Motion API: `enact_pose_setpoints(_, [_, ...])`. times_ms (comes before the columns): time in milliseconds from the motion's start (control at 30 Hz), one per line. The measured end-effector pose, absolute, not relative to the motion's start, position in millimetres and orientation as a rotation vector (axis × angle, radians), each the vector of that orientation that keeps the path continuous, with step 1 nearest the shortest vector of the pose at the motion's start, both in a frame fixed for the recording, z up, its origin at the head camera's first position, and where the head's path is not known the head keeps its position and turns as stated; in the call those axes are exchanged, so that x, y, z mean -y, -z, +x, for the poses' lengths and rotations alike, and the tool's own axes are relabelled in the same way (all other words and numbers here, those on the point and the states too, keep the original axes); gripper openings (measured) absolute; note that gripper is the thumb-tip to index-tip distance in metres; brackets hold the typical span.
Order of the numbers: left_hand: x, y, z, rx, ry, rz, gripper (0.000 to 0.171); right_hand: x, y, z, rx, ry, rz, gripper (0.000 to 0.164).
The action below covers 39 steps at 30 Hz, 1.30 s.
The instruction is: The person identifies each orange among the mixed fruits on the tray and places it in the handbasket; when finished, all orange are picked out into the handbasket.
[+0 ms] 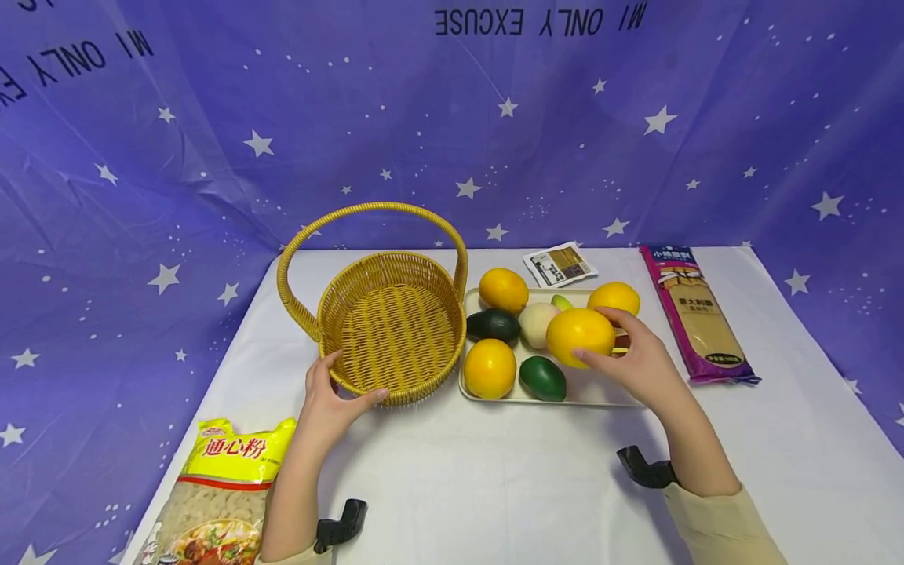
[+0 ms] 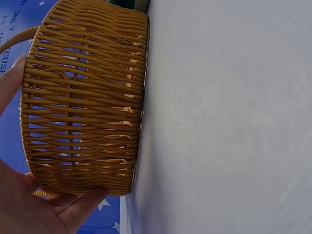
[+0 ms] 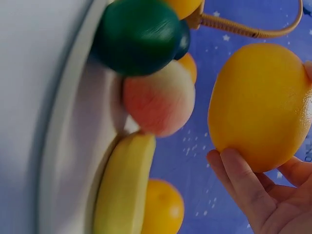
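My right hand (image 1: 639, 357) grips an orange (image 1: 581, 337) between thumb and fingers, raised above the fruit tray (image 1: 593, 395). In the right wrist view the same orange (image 3: 261, 107) is clear of the other fruit. At the front left rim of the wicker basket (image 1: 395, 329), my left hand (image 1: 335, 404) holds on with thumb and fingers spread along it. The left wrist view shows those fingers against the woven wall (image 2: 83, 112). Nothing lies in the basket, and its arched handle stands up.
On the tray are more oranges (image 1: 490, 369), a green avocado (image 1: 543, 378), a dark avocado (image 1: 493, 325), a peach (image 1: 538, 325) and a banana (image 3: 124, 185). A small white packet (image 1: 560, 265) lies behind, a spaghetti pack (image 1: 699, 314) right, a macaroni bag (image 1: 226, 494) front left.
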State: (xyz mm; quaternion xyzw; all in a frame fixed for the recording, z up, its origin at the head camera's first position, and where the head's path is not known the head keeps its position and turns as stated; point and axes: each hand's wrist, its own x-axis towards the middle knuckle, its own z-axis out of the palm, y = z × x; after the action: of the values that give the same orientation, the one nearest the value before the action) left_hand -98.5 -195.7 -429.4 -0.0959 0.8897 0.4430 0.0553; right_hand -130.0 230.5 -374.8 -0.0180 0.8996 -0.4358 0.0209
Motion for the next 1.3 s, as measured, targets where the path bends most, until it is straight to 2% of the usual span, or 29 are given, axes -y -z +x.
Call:
enact_pose_setpoints(367, [195,428,-97,-2.690,-1.345,-0.293,0.115,-184,369,-150,-2.683,1.485,-0.178,0.079])
enact_pose_setpoints(667, [196,429,-98,-2.693,-1.361,-0.292,0.113,-132,364,-164,-2.589,1.523,-0.388,0.081])
enact_pose_setpoints(1000, [196,429,-97,-2.693,-1.366,-0.296,0.112,-57,378,-179,-2.553,1.427,-0.645,0.075])
enact_pose_setpoints(1300, [195,427,-97,-2.684,-1.338,-0.291,0.111,-11,394,-181,-2.579,1.287,-0.694,0.078])
